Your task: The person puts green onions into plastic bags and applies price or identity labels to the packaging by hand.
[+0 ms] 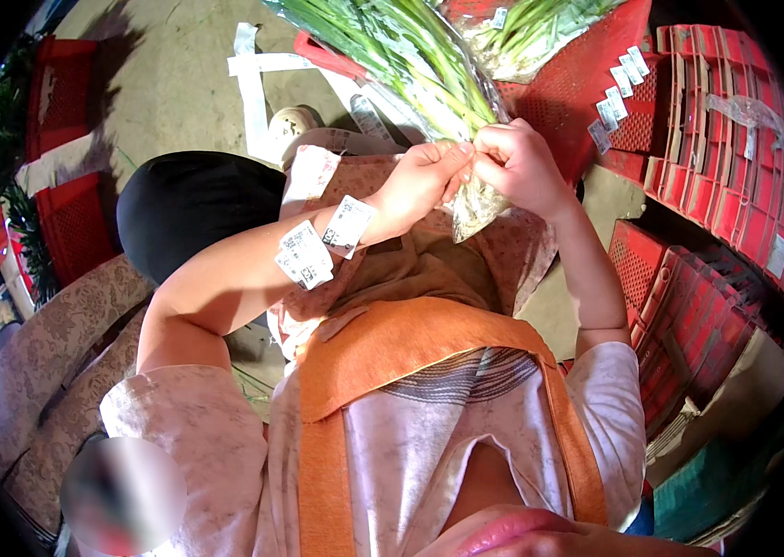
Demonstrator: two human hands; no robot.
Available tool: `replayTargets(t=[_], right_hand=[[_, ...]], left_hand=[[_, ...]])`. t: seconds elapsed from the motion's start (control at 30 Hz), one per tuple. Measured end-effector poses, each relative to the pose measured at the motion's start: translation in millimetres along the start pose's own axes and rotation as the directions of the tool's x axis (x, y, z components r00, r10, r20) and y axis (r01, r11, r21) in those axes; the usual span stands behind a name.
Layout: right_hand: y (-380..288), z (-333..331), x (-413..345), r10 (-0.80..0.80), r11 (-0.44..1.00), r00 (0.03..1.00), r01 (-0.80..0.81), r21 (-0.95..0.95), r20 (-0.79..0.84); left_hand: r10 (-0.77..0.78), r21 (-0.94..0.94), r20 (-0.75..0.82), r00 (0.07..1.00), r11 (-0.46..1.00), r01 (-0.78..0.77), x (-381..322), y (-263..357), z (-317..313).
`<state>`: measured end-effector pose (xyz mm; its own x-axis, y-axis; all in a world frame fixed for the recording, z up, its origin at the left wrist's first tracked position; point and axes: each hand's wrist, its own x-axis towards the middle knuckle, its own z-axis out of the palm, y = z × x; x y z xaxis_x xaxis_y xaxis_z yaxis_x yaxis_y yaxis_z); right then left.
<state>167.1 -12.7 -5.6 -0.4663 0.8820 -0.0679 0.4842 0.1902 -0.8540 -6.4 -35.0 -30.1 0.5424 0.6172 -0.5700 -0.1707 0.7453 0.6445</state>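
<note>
A bunch of long green onions (pixel 420 76) in a clear plastic bag slants across my lap, leaves pointing up and away. My left hand (pixel 416 184) and my right hand (pixel 524 167) meet at its lower stems, both pinching the bag with fingertips nearly touching. Below my fingers, the pale root end (pixel 477 205) shows through crinkled film. Printed labels (pixel 305 254) are stuck on my left forearm. Beyond my right hand, a second bagged bunch of green onions (pixel 531 42) lies on a red plastic crate (pixel 559 104). My fingers hide exactly how the film is gathered.
Several labels (pixel 618 90) hang along the crate's edge. Stacked red crates (pixel 719 160) rise at the right, with more crates (pixel 75 216) at the left. White label-backing strips (pixel 249 104) trail over the floor. A patterned cushioned seat (pixel 65 334) is at the left.
</note>
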Motion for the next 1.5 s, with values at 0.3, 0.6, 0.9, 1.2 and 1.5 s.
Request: replayTargets(t=[0.3, 0.6, 0.9, 1.2, 1.5], right_hand=[[-6.3, -3.8, -3.7, -0.124, 0.933, 0.984, 0.073, -0.352, -0.125], [6.2, -14.8, -8.0, 0.091, 0.996, 0.994, -0.091, -0.006, -0.056], [-6.1, -28.2, 10.7, 0.065, 0.931, 0.947, 0.056, -0.361, 0.314], [5.6, -25.2, 15.3, 0.026, 0.989, 0.967, 0.012, -0.149, 0.254], [8.5, -15.2, -3.8, 0.007, 0.999, 0.994, -0.013, -0.050, -0.111]], left_hand=[[0.217, 0.249, -0.004, 0.976, 0.945, -0.210, 5.8, -13.7, -2.5], [0.279, 0.498, 0.026, 0.960, 0.829, -0.255, 3.0, -4.5, 1.9], [0.326, 0.478, 0.088, 0.941, 0.815, -0.327, 1.9, -5.3, -3.1], [0.276, 0.513, 0.088, 0.957, 0.811, -0.281, 4.3, -8.6, -9.0], [0.327, 0.531, 0.018, 0.945, 0.798, -0.286, 3.0, 2.1, 4.3]])
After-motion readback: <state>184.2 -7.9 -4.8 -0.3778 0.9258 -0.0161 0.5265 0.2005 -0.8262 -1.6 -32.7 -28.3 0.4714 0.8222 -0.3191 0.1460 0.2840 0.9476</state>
